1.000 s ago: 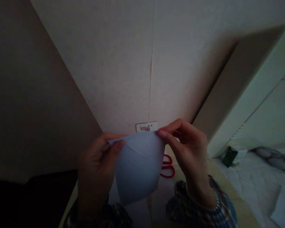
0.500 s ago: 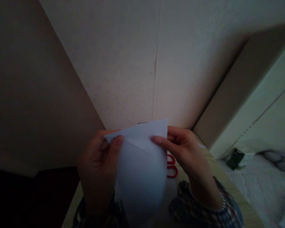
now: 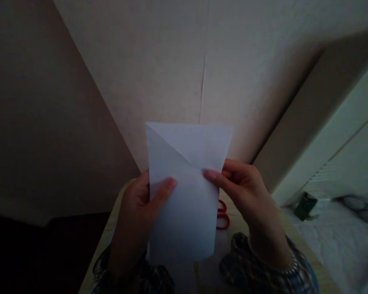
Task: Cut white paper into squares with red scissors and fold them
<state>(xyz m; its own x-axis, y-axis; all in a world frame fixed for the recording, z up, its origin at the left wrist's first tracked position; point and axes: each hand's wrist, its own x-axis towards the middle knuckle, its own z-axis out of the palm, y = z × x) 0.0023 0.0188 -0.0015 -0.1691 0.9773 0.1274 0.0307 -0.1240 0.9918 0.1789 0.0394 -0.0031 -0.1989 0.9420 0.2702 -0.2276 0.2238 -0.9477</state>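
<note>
A white sheet of paper (image 3: 184, 212) is held up over the table, its upper part marked by a diagonal fold line running from the top left corner. My left hand (image 3: 144, 204) grips its left side, thumb on the front and fingers behind. On the right edge, my right hand (image 3: 239, 183) pinches the paper near the lower end of the fold line, thumb in front. Red scissor handles (image 3: 223, 221) show just right of the paper; the rest of the scissors is hidden behind it. More white paper (image 3: 210, 271) lies on the table below.
The pale wooden table (image 3: 313, 265) stands against a light wall (image 3: 165, 69). To the right, a dark green and white box (image 3: 305, 206) and a pair of glasses-like dark loops (image 3: 355, 204) rest on a white quilted surface.
The paper has risen and its top edge now lies nearly level, with more of the sheet showing above my hands. My left hand has shifted from the top left corner down the left side.
</note>
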